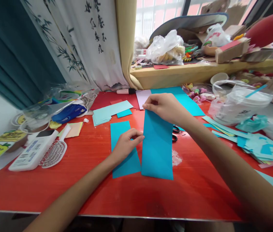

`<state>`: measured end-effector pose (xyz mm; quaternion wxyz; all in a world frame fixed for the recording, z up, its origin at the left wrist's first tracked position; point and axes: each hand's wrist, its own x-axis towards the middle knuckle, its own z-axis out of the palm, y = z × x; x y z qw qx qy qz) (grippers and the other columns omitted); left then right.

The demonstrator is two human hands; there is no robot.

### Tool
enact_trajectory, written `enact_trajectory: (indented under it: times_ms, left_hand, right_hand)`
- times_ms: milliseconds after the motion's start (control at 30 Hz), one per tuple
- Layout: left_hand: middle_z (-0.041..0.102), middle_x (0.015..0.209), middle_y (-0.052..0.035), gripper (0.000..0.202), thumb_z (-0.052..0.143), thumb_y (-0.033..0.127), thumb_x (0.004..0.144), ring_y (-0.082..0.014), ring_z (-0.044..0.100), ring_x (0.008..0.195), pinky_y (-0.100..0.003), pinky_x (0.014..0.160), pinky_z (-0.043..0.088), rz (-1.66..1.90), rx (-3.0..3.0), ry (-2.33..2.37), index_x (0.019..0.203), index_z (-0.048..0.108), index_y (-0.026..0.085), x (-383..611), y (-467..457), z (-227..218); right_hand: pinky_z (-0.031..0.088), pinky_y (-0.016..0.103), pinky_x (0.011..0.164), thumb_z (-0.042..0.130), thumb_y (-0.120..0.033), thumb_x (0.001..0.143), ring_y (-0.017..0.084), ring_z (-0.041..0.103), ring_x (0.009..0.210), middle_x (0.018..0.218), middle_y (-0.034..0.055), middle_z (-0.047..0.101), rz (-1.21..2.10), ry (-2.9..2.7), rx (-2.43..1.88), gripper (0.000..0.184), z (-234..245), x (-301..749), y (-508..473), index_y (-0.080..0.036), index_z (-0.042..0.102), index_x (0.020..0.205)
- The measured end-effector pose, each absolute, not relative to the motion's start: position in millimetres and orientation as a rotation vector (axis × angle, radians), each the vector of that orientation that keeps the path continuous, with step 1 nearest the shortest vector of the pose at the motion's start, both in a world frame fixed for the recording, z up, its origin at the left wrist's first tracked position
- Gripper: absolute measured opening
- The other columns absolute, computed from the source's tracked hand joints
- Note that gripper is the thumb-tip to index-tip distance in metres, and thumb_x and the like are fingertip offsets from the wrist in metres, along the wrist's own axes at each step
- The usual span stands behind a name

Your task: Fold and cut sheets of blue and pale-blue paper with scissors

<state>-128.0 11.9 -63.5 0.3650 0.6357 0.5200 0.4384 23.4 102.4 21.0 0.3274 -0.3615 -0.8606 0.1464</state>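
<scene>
A rectangular strip of blue paper (157, 148) hangs upright above the table, its long sides running up and down. My right hand (161, 104) pinches its top left corner, the wrist and forearm crossing in front of its upper right part. At the strip's left edge, my left hand (129, 140) is closed with thumb and forefinger on the paper. Beneath that hand a second blue paper piece (124, 167) lies flat on the red table (78, 190). Black scissors handles (174, 138) show just right of the raised strip; the rest of the scissors is hidden.
Pale blue strips (112, 111) lie behind on red paper (102, 100), beside a lilac piece (141, 96). A large blue sheet (189, 103) is at the back. Paper scraps (267, 145) and a plastic-wrapped tub (242, 104) stand right; a hairbrush (55, 153) and white box (34, 149) lie left.
</scene>
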Motion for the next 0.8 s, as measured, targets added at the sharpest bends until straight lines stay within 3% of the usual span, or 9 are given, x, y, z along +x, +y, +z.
enact_trajectory:
  times_ms: [367,500,633,700,800]
  left_hand:
    - [0.051,0.072,0.0007,0.017,0.051,0.028,0.081,-0.0126,0.047,0.068,-0.025,0.065,0.037,1.046,1.931,1.311,0.067,0.05,0.019,-125,8,-60]
    - [0.053,0.072,-0.0001,0.015,0.05,0.026,0.081,-0.0133,0.049,0.07,-0.025,0.065,0.037,0.988,2.041,1.344,0.068,0.053,0.019,-127,10,-67]
    - [0.06,0.077,-0.0024,0.018,0.05,0.029,0.081,-0.0157,0.053,0.077,-0.027,0.071,0.039,1.01,1.973,1.388,0.071,0.06,0.019,-130,15,-72]
    - [0.063,0.08,-0.0039,0.027,0.045,0.036,0.084,-0.0167,0.055,0.077,-0.029,0.073,0.04,1.027,1.779,1.324,0.077,0.064,0.019,-132,17,-72]
    - [0.065,0.074,-0.0064,0.04,0.037,0.044,0.086,-0.017,0.057,0.066,-0.031,0.064,0.043,1.087,1.406,1.248,0.082,0.067,0.018,-136,19,-70]
  right_hand:
    - [0.034,0.027,0.059,0.055,-0.031,0.08,0.014,0.051,0.063,0.068,0.0039,0.062,0.147,-2.016,-1.021,0.019,39,52,116,-0.015,0.063,0.072]
    - [0.036,0.033,0.067,0.05,-0.035,0.084,0.023,0.056,0.076,0.08,0.0088,0.064,-0.148,-1.892,-1.071,0.021,61,70,105,-0.019,0.062,0.08]
    - [0.037,0.038,0.077,0.036,-0.04,0.089,0.029,0.055,0.091,0.095,0.0073,0.061,-0.478,-1.83,-1.021,0.026,78,74,85,-0.025,0.059,0.09]
    - [0.037,0.038,0.077,0.033,-0.034,0.09,0.027,0.056,0.086,0.092,0.008,0.062,-0.585,-2.007,-0.972,0.029,76,62,73,-0.022,0.059,0.087]
    - [0.037,0.038,0.072,0.032,-0.016,0.088,0.02,0.056,0.066,0.071,0.0048,0.061,-0.535,-2.455,-0.754,0.031,55,28,52,-0.021,0.06,0.074]
